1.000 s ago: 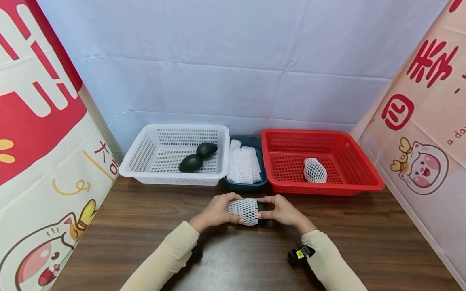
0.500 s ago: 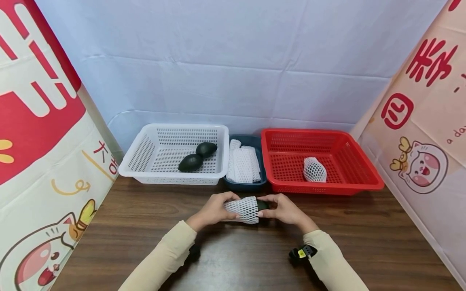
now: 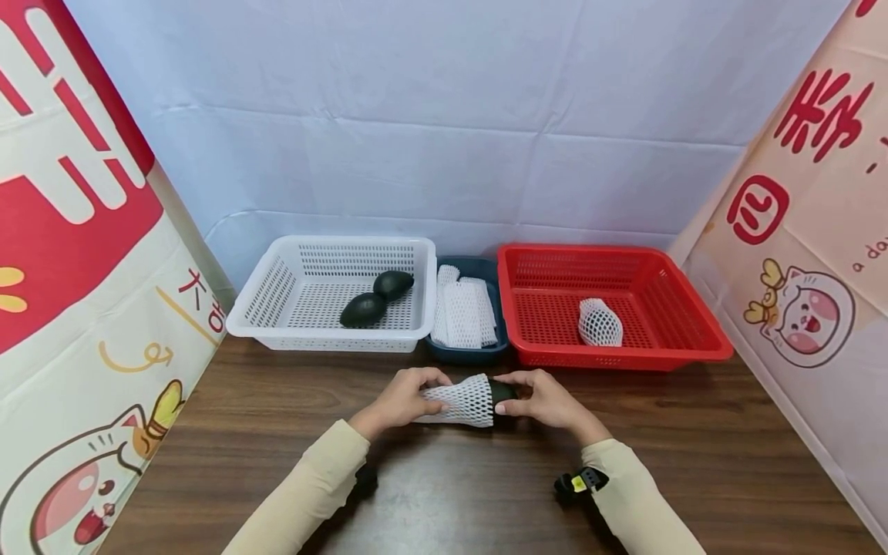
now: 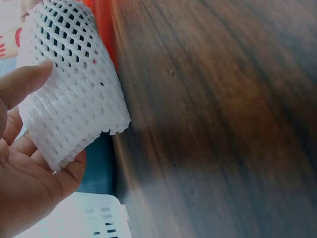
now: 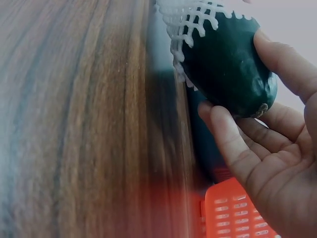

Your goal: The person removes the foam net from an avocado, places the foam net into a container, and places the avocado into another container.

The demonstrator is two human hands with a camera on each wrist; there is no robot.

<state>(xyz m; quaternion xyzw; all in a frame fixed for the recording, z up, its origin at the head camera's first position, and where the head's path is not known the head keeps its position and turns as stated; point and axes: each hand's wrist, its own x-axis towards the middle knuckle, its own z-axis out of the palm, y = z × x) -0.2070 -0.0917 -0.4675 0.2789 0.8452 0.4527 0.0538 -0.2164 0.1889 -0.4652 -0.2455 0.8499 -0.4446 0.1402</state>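
A white foam fruit net (image 3: 466,402) covers part of a dark green avocado (image 3: 503,391), just above the wooden table. My left hand (image 3: 405,398) pinches the loose, narrower end of the net (image 4: 74,94) between thumb and fingers. At the other end, my right hand (image 3: 546,398) grips the bare end of the avocado (image 5: 230,62), thumb on one side and fingers on the other. The right wrist view shows the stem scar at the bare tip. How far the avocado reaches inside the net is partly hidden.
At the back left, a white basket (image 3: 409,336) holds two avocados (image 3: 364,310). Beside it, a blue tray (image 3: 463,356) contains several flat foam nets (image 3: 462,314). On the right, a red basket (image 3: 624,358) holds one netted fruit (image 3: 600,322). Cloth walls enclose the table (image 3: 458,493).
My left hand has slid a little left, and the net looks longer and more stretched out. The right hand has shifted slightly right with the avocado. The baskets have stayed put.
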